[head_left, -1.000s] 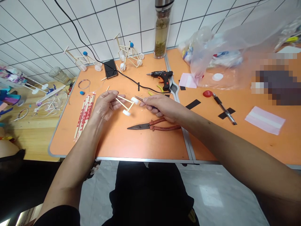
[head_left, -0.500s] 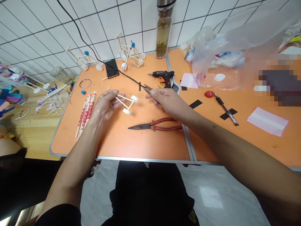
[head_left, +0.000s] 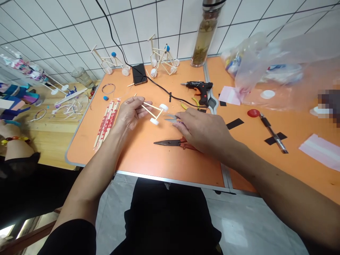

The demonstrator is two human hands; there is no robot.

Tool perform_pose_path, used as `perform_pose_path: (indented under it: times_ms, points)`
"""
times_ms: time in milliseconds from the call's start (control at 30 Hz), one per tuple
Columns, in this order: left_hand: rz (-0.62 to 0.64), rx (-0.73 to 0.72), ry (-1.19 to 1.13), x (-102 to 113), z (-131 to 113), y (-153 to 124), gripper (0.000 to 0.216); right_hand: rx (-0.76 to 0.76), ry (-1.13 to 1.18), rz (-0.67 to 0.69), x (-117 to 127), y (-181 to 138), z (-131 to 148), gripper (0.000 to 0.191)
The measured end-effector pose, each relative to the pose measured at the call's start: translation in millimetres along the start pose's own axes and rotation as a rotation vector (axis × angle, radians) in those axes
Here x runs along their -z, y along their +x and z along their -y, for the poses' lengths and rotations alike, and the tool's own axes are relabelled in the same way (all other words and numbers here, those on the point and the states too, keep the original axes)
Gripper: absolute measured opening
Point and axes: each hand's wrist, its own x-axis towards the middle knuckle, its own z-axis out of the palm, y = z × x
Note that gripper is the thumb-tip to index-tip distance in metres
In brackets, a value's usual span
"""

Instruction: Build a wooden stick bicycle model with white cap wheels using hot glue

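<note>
My left hand (head_left: 131, 113) is closed on a small frame of thin wooden sticks (head_left: 152, 109) that carries two white wheels at its free end. It holds the frame just above the orange table (head_left: 148, 159). My right hand (head_left: 203, 130) is closed on a small metal cutter (head_left: 171, 118), whose tip points left at the nearer white wheel. Red-handled long-nose pliers (head_left: 172, 143) lie on the table under my right hand.
Wrapped chopsticks (head_left: 106, 122) lie left of my left hand. A black glue gun (head_left: 199, 88), its cable, a phone (head_left: 139, 73), two stick models (head_left: 162, 58) and a tall bottle (head_left: 204, 39) stand at the back. A pen (head_left: 273, 132), red cap and plastic bag lie right.
The camera turned left, so everything sits further right. My right hand with the cutter came down from near the glue gun cable to the nearer wheel of the stick frame.
</note>
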Motion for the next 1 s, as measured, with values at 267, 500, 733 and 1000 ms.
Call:
perform_pose_path:
  times_ms: [267,500,733,1000]
  points:
    - [0.018,-0.02,0.018,-2,4,-1,0.023,0.002,-0.061,0.022,-5,1,14,0.036]
    - [0.033,-0.033,0.026,-1,7,-1,0.024,0.033,-0.077,0.018,-12,1,15,0.04]
    - [0.031,-0.037,0.022,-2,7,-3,0.021,0.036,-0.067,0.018,-10,2,18,0.042]
    - [0.016,-0.042,0.027,1,7,0,0.02,0.003,-0.018,0.114,-1,4,2,0.032]
